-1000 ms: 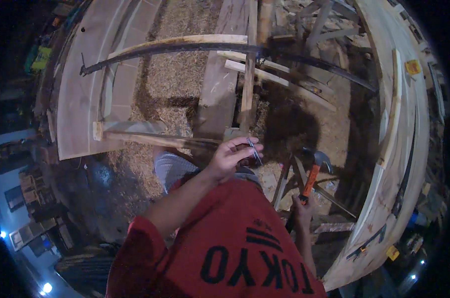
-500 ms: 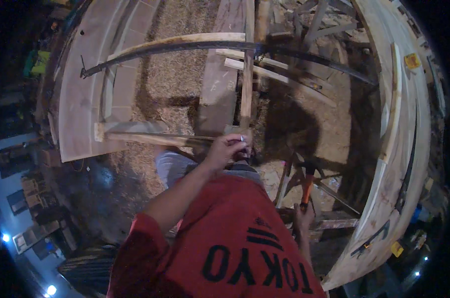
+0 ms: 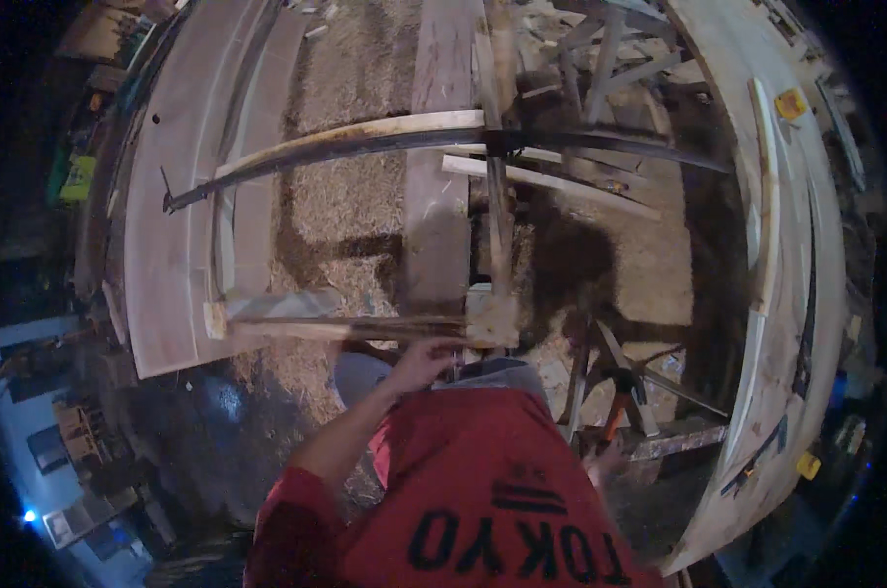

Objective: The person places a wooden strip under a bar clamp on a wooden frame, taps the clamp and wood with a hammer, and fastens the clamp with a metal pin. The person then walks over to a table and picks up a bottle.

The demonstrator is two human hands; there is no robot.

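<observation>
My right hand (image 3: 603,458) is wrapped round the orange handle of a claw hammer (image 3: 620,400), low at my right side, its dark head uppermost. In front of my waist, my left hand (image 3: 427,365) has its fingers drawn together. A small pale glint shows at the fingertips, too blurred to name. Just beyond them is the square pale wooden block (image 3: 492,319) at the near end of a long upright timber (image 3: 497,220). A narrow wooden rail (image 3: 355,328) runs left from this block, close above my left hand.
Wide curved planked sides stand at the left (image 3: 174,235) and right (image 3: 806,245). A dark curved bar (image 3: 355,145) crosses ahead. Loose wooden strips (image 3: 551,186) lie beyond the block, and wood shavings (image 3: 340,206) cover the ground. A yellow tape measure (image 3: 790,104) rests on the right side.
The view has tilted, so the frame sits lower in it. My left hand has drawn back from the timber's end toward my waist, uncovering the block. My right hand still holds the hammer.
</observation>
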